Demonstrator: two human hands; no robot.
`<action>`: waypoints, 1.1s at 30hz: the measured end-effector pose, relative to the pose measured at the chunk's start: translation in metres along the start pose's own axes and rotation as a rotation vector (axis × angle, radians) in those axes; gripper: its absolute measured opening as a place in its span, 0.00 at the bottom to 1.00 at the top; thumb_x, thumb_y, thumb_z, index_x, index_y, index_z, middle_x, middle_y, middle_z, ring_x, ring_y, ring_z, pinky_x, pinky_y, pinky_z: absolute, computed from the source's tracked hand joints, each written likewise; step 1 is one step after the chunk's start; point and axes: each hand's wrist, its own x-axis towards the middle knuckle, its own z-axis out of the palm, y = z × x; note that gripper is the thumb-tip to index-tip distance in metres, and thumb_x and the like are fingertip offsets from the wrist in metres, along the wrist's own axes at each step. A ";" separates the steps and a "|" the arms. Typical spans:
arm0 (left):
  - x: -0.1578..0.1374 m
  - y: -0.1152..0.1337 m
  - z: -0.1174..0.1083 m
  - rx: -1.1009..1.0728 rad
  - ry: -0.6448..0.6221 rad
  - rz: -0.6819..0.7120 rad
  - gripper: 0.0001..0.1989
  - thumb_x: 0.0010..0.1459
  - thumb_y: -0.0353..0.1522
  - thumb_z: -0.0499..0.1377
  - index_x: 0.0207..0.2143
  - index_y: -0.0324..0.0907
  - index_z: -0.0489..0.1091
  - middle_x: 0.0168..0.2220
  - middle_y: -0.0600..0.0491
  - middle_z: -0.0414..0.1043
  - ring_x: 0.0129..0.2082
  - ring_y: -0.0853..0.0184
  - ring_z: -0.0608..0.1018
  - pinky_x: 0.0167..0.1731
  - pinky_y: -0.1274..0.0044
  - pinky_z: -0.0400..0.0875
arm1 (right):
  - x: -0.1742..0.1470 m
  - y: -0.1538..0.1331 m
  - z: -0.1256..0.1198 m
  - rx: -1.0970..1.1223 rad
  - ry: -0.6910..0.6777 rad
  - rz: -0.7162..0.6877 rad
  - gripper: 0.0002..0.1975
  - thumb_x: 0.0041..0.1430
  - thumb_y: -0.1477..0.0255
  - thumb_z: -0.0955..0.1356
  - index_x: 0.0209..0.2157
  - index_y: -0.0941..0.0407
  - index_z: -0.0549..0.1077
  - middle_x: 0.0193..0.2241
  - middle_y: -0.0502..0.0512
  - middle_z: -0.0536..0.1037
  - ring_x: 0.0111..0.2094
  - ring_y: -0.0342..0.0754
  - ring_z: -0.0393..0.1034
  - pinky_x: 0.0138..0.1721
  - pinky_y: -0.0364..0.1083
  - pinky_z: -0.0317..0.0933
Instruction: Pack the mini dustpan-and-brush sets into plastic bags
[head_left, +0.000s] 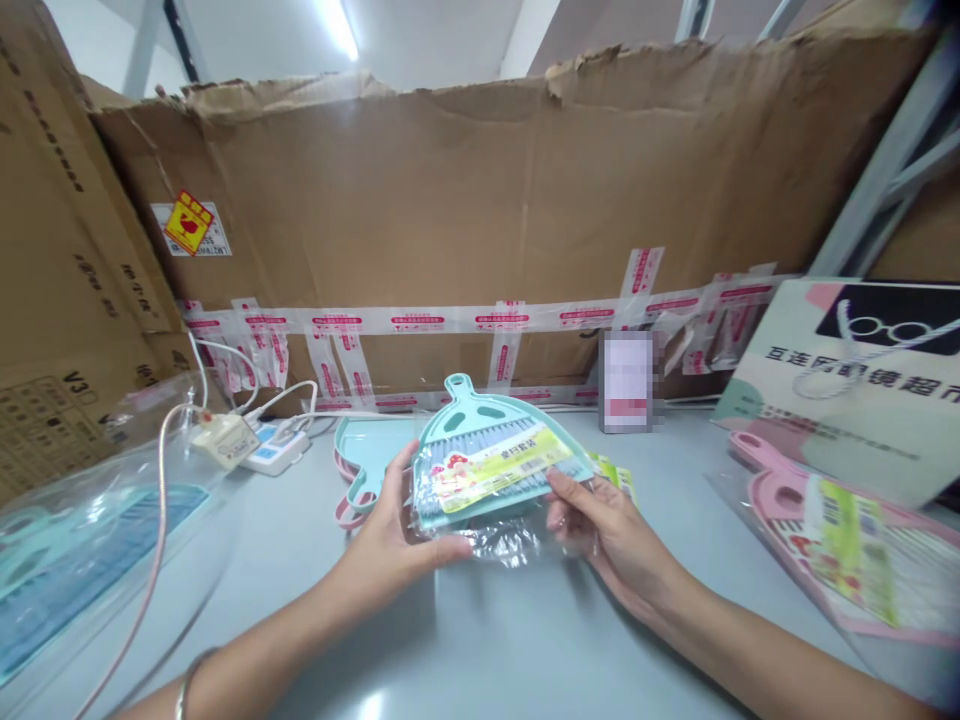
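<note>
Both my hands, left (397, 525) and right (600, 525), pinch teal brush set (487, 455) by its wrap (510, 540); bagging step, edges need aligning.

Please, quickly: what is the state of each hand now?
Left hand: closed on the teal brush-and-dustpan set in its clear wrapper.
Right hand: pinching the same set's right edge.

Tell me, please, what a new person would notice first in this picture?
First, the teal mini dustpan set in clear wrap, held at centre by the left hand and the right hand over the grey table. Behind stands a tall cardboard wall with red-printed tape. A pink dustpan set lies at the right.
</note>
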 end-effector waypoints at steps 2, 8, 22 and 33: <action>0.000 0.000 0.003 0.049 0.089 -0.026 0.47 0.45 0.34 0.64 0.60 0.45 0.38 0.61 0.40 0.48 0.57 0.56 0.61 0.53 0.66 0.61 | -0.003 0.001 0.002 -0.019 -0.015 -0.009 0.19 0.35 0.59 0.74 0.18 0.59 0.69 0.11 0.48 0.71 0.14 0.36 0.61 0.17 0.35 0.55; 0.000 -0.001 0.006 0.154 0.239 -0.002 0.46 0.42 0.36 0.66 0.58 0.44 0.42 0.56 0.43 0.57 0.55 0.58 0.64 0.52 0.69 0.62 | -0.009 0.002 0.007 -0.048 -0.059 -0.034 0.19 0.35 0.58 0.74 0.15 0.60 0.68 0.11 0.49 0.71 0.15 0.36 0.61 0.17 0.36 0.55; 0.000 0.000 -0.022 0.491 -0.215 0.246 0.46 0.41 0.35 0.67 0.59 0.53 0.45 0.59 0.45 0.51 0.54 0.52 0.62 0.49 0.64 0.62 | -0.004 -0.004 0.003 0.101 0.013 0.059 0.17 0.33 0.63 0.76 0.14 0.59 0.69 0.12 0.47 0.70 0.15 0.35 0.59 0.16 0.35 0.54; -0.001 0.012 -0.026 1.250 -0.036 0.500 0.27 0.48 0.41 0.60 0.52 0.48 0.61 0.38 0.47 0.66 0.32 0.62 0.69 0.31 0.71 0.62 | -0.002 0.003 0.001 0.069 0.004 0.003 0.17 0.36 0.62 0.75 0.16 0.59 0.67 0.11 0.47 0.70 0.14 0.36 0.60 0.17 0.35 0.55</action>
